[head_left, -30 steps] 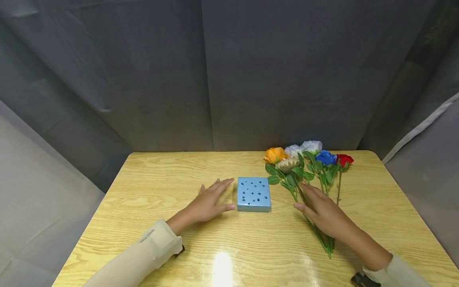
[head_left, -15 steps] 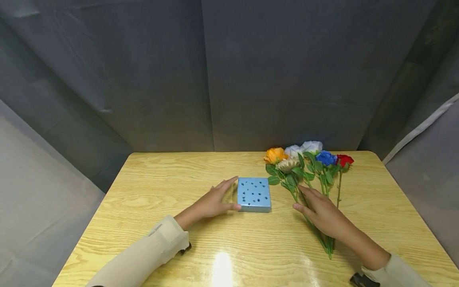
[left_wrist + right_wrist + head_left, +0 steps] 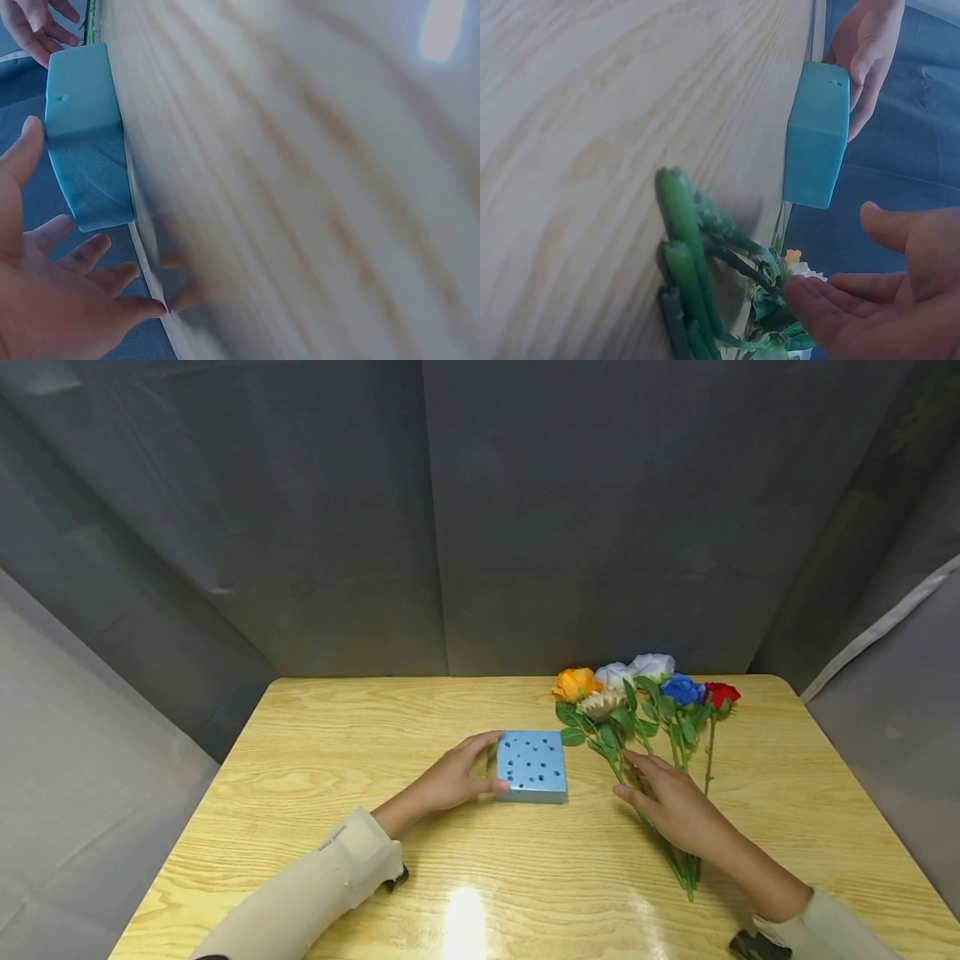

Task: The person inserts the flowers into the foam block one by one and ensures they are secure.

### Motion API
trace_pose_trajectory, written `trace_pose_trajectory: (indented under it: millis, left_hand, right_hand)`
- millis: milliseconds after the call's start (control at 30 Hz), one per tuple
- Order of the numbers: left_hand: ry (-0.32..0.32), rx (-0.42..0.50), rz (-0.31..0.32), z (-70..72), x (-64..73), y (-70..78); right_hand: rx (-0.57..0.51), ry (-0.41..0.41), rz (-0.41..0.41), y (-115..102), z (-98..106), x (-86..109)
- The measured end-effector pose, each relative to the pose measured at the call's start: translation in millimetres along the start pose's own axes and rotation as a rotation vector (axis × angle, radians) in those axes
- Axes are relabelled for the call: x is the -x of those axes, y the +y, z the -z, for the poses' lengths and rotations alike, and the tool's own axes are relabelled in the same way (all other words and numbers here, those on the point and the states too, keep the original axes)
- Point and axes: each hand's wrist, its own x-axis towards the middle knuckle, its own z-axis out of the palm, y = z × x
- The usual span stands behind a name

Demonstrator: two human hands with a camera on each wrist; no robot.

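A light-blue foam block dotted with holes lies on the table. My left hand is at its left side, thumb by the near left corner and index finger by the far left corner. In the left wrist view, the fingers are spread beside the block, not wrapped round it. To the right, my right hand hovers over the green stems of several artificial flowers, fingers loosely extended. The right wrist view shows its thumb apart from the fingers and nothing between them.
The flower heads point to the table's far edge: orange, cream, white, blue and red. Grey cloth hangs behind the wooden table.
My left hand has moved right, bringing thumb and index finger to the block's left corners. The right hand has hardly moved over the stems; block and flowers stay in place.
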Motion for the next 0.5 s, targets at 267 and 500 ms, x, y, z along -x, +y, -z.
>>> trace_pose_trajectory:
  millis: [267,500]
  left_hand:
    - [0.000,0.045,0.014,-1.3,-0.1,0.5]
    - [-0.016,0.057,0.030,-0.6,0.1,1.2]
  right_hand:
    - [-0.063,0.014,0.006,3.3,-4.2,-0.9]
    - [-0.086,0.033,0.000,3.2,-6.0,-2.0]
